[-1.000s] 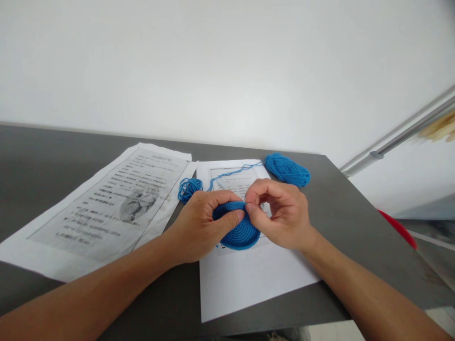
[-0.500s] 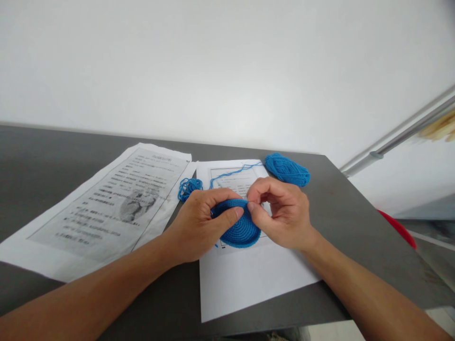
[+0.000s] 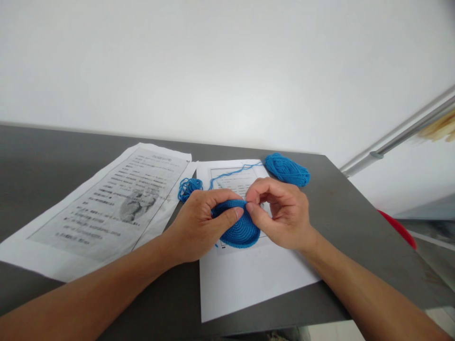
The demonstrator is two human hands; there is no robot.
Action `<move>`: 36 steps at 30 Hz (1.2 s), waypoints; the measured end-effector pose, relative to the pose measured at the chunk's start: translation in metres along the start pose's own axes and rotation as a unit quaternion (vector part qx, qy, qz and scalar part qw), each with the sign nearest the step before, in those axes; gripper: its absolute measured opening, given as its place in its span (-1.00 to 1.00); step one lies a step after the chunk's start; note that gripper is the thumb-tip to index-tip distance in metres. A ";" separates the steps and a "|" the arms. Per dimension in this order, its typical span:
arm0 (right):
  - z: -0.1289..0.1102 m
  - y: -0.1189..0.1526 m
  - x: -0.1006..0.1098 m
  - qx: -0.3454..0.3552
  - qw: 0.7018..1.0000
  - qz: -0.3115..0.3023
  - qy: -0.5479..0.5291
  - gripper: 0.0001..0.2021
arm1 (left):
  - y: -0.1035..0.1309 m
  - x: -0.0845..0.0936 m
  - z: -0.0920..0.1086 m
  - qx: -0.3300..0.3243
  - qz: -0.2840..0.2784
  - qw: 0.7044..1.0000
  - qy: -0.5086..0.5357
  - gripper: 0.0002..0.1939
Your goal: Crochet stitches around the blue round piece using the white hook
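A round blue crocheted piece (image 3: 241,232) with a raised rim is held above a printed sheet (image 3: 245,284). My left hand (image 3: 199,225) grips its upper left rim between thumb and fingers. At the top right of the rim, my right hand (image 3: 280,213) pinches with thumb and forefinger; whether a tool or yarn is between those fingertips is too small to tell. A blue yarn strand (image 3: 234,173) runs across the sheet to a blue skein (image 3: 287,169) at the back. Beside my left hand lies a small loose bundle of blue yarn (image 3: 189,188).
More printed paper (image 3: 106,203), with a grey picture on it, lies on the left of the dark table (image 3: 341,222). A white wall (image 3: 213,71) rises behind. Beyond the table's right edge are a metal rail (image 3: 401,142) and a red object (image 3: 396,228).
My right fingertips have shifted very slightly left along the rim of the blue piece. The skein, loose yarn and papers have not moved.
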State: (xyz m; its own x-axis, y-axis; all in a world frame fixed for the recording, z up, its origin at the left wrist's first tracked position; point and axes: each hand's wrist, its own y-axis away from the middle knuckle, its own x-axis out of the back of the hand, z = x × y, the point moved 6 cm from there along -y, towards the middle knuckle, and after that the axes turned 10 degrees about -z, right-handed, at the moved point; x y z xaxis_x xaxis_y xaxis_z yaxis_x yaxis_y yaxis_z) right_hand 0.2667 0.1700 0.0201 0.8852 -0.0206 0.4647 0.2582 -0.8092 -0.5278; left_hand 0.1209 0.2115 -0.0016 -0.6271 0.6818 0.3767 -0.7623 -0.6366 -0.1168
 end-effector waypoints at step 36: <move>0.000 -0.001 0.000 -0.012 1.000 -0.001 0.022 -0.86 | 0.000 0.000 -0.001 -0.002 -0.004 1.000 -0.009 -0.79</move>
State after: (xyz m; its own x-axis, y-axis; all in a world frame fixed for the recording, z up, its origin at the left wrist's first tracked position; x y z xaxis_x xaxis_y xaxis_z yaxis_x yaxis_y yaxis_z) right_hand 0.2663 0.1707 0.0210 0.8663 -0.0441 0.4976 0.2507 -0.8232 -0.5093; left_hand 0.1211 0.2120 -0.0021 -0.6176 0.6806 0.3941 -0.7683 -0.6292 -0.1174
